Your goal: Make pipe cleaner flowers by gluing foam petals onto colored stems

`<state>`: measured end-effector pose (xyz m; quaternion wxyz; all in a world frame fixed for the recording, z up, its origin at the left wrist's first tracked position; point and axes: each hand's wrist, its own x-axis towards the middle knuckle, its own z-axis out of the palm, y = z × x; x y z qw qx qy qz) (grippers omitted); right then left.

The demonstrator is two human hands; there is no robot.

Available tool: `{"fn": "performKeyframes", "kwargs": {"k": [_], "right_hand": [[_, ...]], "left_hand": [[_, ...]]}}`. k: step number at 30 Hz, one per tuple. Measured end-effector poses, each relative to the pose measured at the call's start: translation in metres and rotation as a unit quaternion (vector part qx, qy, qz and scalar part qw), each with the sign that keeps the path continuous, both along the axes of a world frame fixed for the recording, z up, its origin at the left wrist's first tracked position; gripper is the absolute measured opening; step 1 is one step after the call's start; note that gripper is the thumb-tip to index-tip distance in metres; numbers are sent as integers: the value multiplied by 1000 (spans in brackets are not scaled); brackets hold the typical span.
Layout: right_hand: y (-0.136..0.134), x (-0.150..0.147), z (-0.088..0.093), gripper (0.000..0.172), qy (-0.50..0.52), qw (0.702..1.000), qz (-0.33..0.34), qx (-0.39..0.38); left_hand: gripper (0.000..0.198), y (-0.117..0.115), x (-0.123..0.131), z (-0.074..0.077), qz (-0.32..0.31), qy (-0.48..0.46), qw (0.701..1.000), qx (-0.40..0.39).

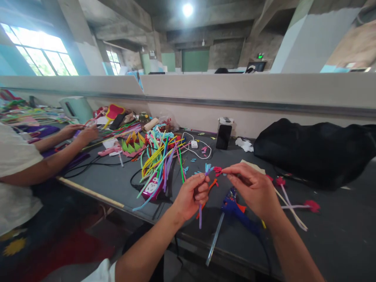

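My left hand (192, 196) is closed around a purple pipe-cleaner stem (200, 219). Light blue fuzzy loops (208, 168) stick up at its top. My right hand (252, 186) is beside it, thumb and index finger drawn together at the edge of a small red pipe-cleaner piece (217, 170). That piece is close to the blue loops; whether the two are joined I cannot tell. Below my right hand lies a blue glue gun (239, 213) with a clear glue stick (215, 239). An orange pipe cleaner (210, 192) is on the table between my hands.
A bundle of coloured pipe cleaners (158, 156) lies left beside a purple power strip (152, 188). Red-tipped stems (289, 196) lie right, near a black bag (311, 152). A phone (223, 137) stands at the back. On the left, a co-worker's hands (85, 133) are busy.
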<state>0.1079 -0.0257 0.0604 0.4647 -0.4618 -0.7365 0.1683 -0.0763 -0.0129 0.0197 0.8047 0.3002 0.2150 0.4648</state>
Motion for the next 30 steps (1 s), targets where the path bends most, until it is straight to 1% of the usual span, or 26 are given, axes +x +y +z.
{"fn": "performKeyframes", "kwargs": {"k": [4,8,13,22,30], "right_hand": [[-3,-10,-4,18,16,999,-25,12],[-2,-11,-6,14,-26,998,-38,44],[-4,-8,-4,15,-65,994,-48,73],[-2,-9,-3,8,-91,990,-49,92],[-3,-9,-4,10,-113,988,-55,94]], "left_hand": [[20,-1,8,-5,-7,12,1000,-15],[20,-3,12,-9,-20,13,999,-23],[19,-3,12,-10,-29,10,999,-31],[20,-4,14,-11,-34,24,999,-28],[19,-4,13,-11,-22,39,999,-6]]}}
